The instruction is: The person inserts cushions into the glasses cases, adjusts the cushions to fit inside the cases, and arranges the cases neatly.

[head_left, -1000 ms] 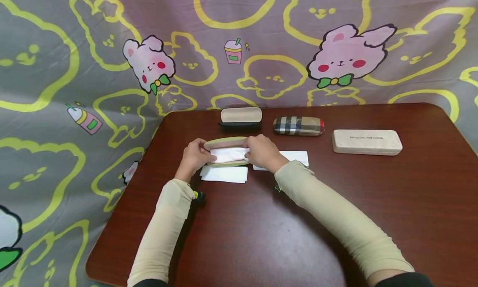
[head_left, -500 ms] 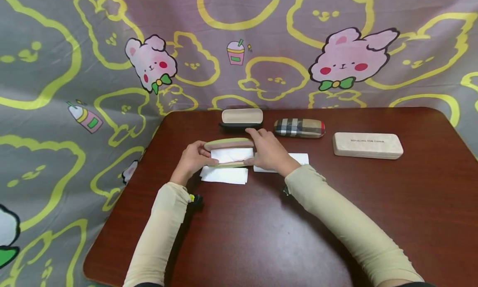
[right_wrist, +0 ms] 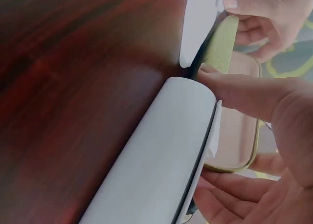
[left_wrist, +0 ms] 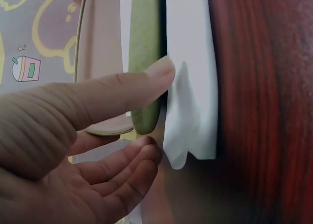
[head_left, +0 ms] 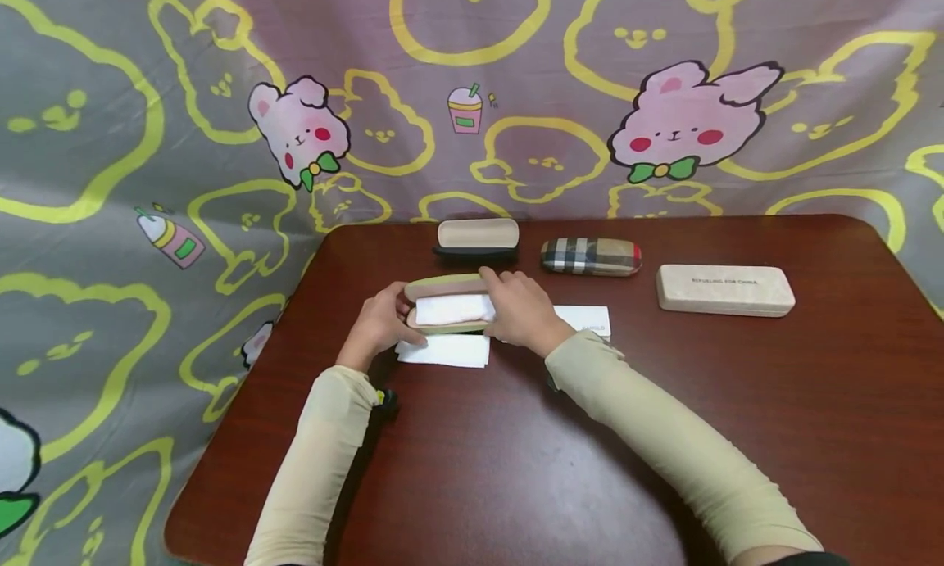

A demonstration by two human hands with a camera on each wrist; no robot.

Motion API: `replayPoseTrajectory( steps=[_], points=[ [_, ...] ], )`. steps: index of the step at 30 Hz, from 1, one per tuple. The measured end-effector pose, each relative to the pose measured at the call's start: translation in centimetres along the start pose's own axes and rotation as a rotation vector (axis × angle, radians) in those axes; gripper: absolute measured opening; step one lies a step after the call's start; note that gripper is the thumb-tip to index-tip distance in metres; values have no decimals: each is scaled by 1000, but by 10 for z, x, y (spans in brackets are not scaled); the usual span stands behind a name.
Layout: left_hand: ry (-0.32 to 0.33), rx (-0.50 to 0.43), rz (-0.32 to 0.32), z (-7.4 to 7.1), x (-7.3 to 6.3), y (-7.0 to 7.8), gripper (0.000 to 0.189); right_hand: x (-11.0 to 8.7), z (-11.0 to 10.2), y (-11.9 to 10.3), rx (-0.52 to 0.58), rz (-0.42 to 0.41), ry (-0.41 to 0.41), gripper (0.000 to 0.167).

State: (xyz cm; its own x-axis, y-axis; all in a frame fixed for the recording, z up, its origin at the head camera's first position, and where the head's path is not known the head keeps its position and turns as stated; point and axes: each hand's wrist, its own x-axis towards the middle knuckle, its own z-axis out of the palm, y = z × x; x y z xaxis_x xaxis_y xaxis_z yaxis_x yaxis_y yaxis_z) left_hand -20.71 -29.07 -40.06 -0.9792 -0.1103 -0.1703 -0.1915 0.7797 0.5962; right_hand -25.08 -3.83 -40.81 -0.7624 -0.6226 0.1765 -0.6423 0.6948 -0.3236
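Observation:
A glasses case [head_left: 442, 287], yellow-green outside and pinkish inside, stands with its lid up. Folded white cloth [head_left: 454, 309] lies inside it. My left hand [head_left: 378, 324] grips the case's left end; in the left wrist view the thumb [left_wrist: 146, 82] crosses its green front wall, with the fingers bent behind. At the right end my right hand [head_left: 525, 310] holds the case, thumb at the front and fingers by the lid. Another folded white cloth [head_left: 442, 351] rests on the table just in front. A white case [right_wrist: 156, 150] with lettering lies right of it, partly behind my right hand.
Along the back of the wooden table [head_left: 516, 468] are an open black glasses case [head_left: 478, 235] with beige lining, a plaid case [head_left: 592, 256] and a long beige case [head_left: 726, 291]. A patterned curtain [head_left: 546, 42] hangs behind the table.
My right hand spread along the right end, then closed in on it again. My left thumb moved from the cloth inside to the case's front edge. The lid stays up.

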Motion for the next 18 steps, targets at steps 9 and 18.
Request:
replayPoseTrajectory(
  steps=[9,18],
  points=[
    [-14,37,-16,-6,3,-10,97,6,1,3,87,102,-81,100],
    [-36,4,-65,-13,16,-3,101,12,-1,14,246,112,-91,96]
  ],
)
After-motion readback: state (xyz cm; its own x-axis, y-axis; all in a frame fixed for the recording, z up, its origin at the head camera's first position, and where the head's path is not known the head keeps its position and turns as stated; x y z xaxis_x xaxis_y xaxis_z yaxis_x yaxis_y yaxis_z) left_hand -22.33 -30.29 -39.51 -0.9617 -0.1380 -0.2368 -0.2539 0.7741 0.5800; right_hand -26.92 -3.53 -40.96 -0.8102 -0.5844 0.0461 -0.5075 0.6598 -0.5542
